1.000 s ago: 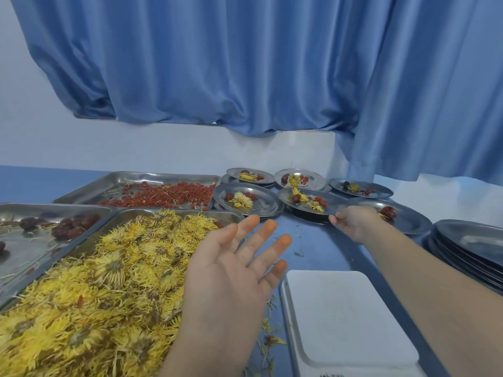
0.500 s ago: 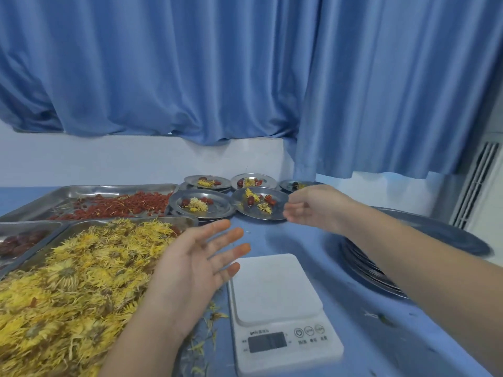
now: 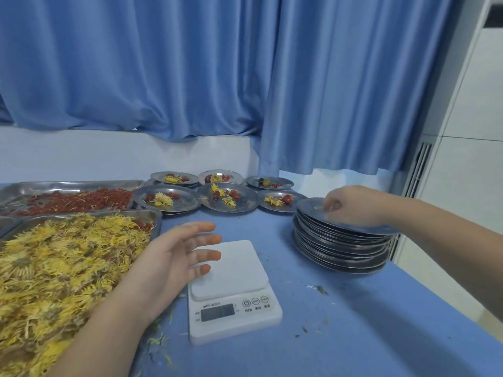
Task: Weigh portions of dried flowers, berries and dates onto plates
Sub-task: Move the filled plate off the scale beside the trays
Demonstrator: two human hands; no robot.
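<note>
Plates (image 3: 227, 198) carrying small heaps of yellow flowers, red berries and dates sit in two rows at the back of the blue desk (image 3: 353, 336), just right of the berry tray (image 3: 73, 200). Your right hand (image 3: 352, 206) lies on top of the stack of plates (image 3: 340, 246) at the right side of the desk, its fingers curled down against the top plate; whether they actually grip it cannot be told from this angle. Your left hand (image 3: 177, 259) is released, fingers straight and spread, and holds nothing as it hovers over the left edge of the scale (image 3: 236, 295). That white scale stands near the middle of the desk with its display facing you, the digits too blurred to read. The flower tray (image 3: 62, 268), heaped with yellow blooms, lies just left of your left hand, and loose petals are scattered on the desk beside the scale. A blue curtain (image 3: 217, 77) hangs behind.
</note>
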